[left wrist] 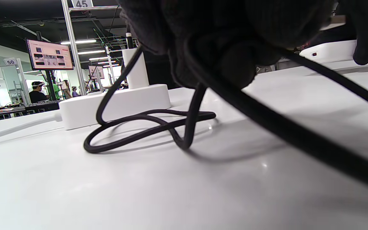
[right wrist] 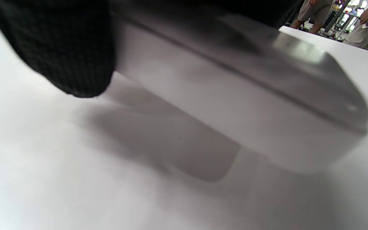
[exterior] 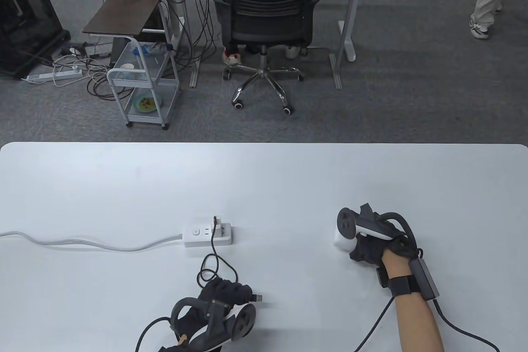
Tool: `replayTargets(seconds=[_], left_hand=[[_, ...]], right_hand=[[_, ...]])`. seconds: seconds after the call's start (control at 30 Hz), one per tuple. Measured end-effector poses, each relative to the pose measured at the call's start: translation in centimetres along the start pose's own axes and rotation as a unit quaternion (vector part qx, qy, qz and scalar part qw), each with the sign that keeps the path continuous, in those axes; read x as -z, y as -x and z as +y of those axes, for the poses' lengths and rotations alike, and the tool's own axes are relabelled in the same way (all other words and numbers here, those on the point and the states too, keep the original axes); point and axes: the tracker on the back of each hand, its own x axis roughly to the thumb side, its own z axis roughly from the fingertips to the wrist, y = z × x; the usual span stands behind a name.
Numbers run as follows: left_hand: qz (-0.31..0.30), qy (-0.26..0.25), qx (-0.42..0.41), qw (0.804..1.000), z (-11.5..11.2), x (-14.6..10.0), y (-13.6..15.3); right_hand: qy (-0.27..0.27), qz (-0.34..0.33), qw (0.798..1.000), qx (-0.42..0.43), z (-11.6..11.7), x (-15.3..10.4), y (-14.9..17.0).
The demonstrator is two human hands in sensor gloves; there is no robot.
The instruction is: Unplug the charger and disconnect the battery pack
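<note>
A white power strip (exterior: pixel 207 235) lies on the white table (exterior: pixel 264 170) with a white charger (exterior: pixel 220 224) plugged into it; both show in the left wrist view, strip (left wrist: pixel 113 105) and charger (left wrist: pixel 135 68). A black cable (exterior: pixel 214 259) loops from the charger down to my left hand (exterior: pixel 227 292), which grips it near its free USB plug (exterior: pixel 258 298). The cable coils on the table in the left wrist view (left wrist: pixel 145 126). My right hand (exterior: pixel 365 244) holds the white battery pack (exterior: pixel 341 241), tilted just above the table in the right wrist view (right wrist: pixel 241 105).
The strip's white cord (exterior: pixel 82 242) runs off the left table edge. Beyond the far edge stand an office chair (exterior: pixel 264 17) and a small trolley (exterior: pixel 142 79) on the floor.
</note>
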Motion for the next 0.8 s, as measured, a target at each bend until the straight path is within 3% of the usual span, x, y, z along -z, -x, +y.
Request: replayTargets(seconds=[0.53,0.8], left_hand=[[0.003,0.007,-0.001,1.0,-0.2,0.0,0.2],[0.002,0.01,0.0,1.0,-0.3,0.0,0.1]], right_hand=[[-0.033,0.029,0.999,0.003,2.1,0.2,4.8],[-0.028,0.027,0.999,0.008,2.8,-0.2,5.3]])
